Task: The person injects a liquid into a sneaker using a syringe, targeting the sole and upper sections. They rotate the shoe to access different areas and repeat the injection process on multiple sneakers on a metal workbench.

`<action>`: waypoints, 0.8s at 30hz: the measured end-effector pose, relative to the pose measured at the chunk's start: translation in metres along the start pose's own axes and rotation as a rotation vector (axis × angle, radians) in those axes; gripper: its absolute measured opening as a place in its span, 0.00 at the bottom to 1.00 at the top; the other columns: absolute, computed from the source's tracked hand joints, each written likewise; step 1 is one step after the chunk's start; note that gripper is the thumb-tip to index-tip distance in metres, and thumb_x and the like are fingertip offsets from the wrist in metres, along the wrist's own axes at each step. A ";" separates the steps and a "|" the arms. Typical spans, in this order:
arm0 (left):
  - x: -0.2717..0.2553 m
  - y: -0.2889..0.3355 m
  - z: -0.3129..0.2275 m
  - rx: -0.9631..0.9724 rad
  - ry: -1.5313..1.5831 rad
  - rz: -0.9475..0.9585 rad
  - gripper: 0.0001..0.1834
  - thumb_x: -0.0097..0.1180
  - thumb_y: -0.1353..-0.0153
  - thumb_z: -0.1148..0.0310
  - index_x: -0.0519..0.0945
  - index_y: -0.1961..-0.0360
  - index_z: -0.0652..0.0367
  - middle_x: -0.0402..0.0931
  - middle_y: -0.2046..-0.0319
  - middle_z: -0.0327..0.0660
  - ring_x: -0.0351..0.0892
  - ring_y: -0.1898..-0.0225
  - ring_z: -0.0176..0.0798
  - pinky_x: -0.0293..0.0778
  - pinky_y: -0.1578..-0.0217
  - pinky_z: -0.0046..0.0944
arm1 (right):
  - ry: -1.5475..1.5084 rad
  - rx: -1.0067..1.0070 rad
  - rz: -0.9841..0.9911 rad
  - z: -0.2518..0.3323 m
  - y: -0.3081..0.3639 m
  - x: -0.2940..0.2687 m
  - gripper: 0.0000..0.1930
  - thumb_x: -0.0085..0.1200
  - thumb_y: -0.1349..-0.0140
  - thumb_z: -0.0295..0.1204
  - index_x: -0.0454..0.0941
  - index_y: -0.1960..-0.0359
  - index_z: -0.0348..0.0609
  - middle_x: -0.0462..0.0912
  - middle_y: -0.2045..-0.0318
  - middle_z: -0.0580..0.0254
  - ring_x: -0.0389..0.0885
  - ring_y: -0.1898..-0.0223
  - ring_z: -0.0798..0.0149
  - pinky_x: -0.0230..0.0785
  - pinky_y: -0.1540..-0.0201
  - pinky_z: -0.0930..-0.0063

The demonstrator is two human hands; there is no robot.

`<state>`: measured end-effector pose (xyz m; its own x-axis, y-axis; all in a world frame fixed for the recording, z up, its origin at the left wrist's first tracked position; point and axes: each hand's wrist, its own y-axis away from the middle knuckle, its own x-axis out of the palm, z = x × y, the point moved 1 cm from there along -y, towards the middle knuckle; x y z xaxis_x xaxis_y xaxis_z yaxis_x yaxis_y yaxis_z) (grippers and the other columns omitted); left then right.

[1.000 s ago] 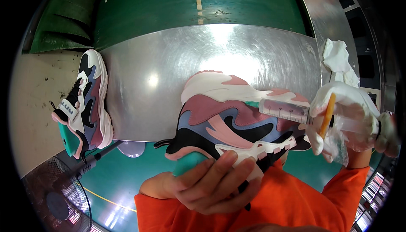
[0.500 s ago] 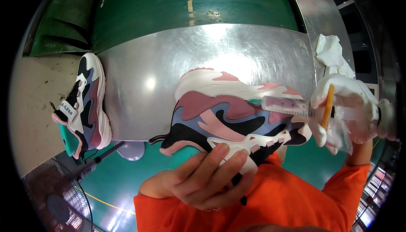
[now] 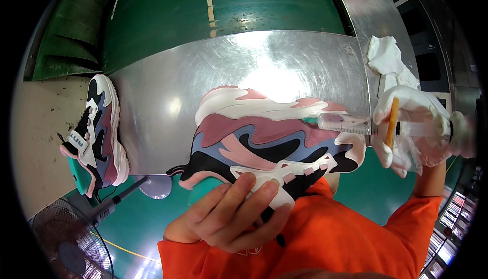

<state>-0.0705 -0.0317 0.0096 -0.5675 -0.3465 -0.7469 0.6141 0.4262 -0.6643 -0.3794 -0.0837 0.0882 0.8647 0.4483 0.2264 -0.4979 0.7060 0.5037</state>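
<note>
A chunky sneaker (image 3: 274, 136) in mauve, blue, black and pink lies on its side in front of me, with its thick white-and-pink sole facing away and its toe to the right. My left hand (image 3: 239, 210), bare, grips it by the tongue and lace area, fingertips over the white trim. My right hand (image 3: 412, 129), in a white glove, closes around a clear syringe (image 3: 345, 123). The syringe's green tip rests at the line between sole and upper, near the forefoot. A thin orange stick (image 3: 392, 122) also sits across the gloved fingers.
A matching sneaker (image 3: 99, 131) lies at the left end of the shiny metal table (image 3: 152, 96). Beyond the table runs a green conveyor belt (image 3: 264, 4). Crumpled white cloth (image 3: 387, 58) lies at the right. A fan (image 3: 71, 248) stands at lower left.
The view has shifted a little, and the sneaker with my left hand sits further left. Relative to the shoe, the syringe tip has moved along the sole line toward the toe.
</note>
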 end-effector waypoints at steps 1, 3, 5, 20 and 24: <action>0.001 0.001 -0.001 -0.016 0.008 0.001 0.11 0.62 0.41 0.52 0.77 0.58 0.33 0.82 0.60 0.29 0.81 0.57 0.36 0.68 0.58 0.32 | -0.005 -0.002 -0.005 -0.001 0.002 0.000 0.39 0.56 0.43 0.55 0.64 0.47 0.28 0.76 0.73 0.45 0.75 0.80 0.59 0.69 0.78 0.75; 0.001 0.006 -0.003 -0.049 0.021 0.002 0.09 0.57 0.38 0.59 0.77 0.57 0.31 0.82 0.52 0.29 0.81 0.50 0.36 0.64 0.48 0.35 | -0.012 -0.006 -0.008 -0.004 0.004 0.000 0.39 0.56 0.44 0.55 0.64 0.46 0.28 0.76 0.73 0.45 0.74 0.80 0.59 0.69 0.78 0.75; 0.001 0.006 -0.003 -0.051 0.025 0.013 0.09 0.57 0.38 0.59 0.77 0.57 0.31 0.82 0.52 0.29 0.81 0.50 0.37 0.65 0.48 0.35 | -0.018 -0.009 -0.013 -0.006 0.007 -0.001 0.39 0.56 0.44 0.55 0.64 0.46 0.28 0.76 0.73 0.46 0.74 0.80 0.59 0.68 0.78 0.75; -0.003 -0.002 -0.003 -0.057 0.065 0.054 0.09 0.60 0.40 0.61 0.80 0.59 0.33 0.83 0.54 0.33 0.80 0.50 0.41 0.68 0.55 0.34 | -0.039 -0.059 -0.055 -0.020 0.027 -0.012 0.39 0.54 0.44 0.55 0.63 0.44 0.29 0.75 0.73 0.48 0.70 0.81 0.61 0.66 0.79 0.76; -0.010 -0.008 -0.003 -0.053 0.073 0.144 0.10 0.61 0.41 0.62 0.80 0.58 0.35 0.82 0.54 0.35 0.78 0.49 0.43 0.69 0.56 0.34 | -0.046 -0.078 -0.067 -0.027 0.033 -0.017 0.39 0.54 0.44 0.55 0.62 0.44 0.29 0.75 0.73 0.49 0.70 0.81 0.62 0.65 0.79 0.76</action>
<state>-0.0715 -0.0291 0.0228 -0.5155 -0.2175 -0.8288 0.6634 0.5109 -0.5467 -0.4125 -0.0531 0.0789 0.8974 0.3744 0.2333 -0.4410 0.7750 0.4526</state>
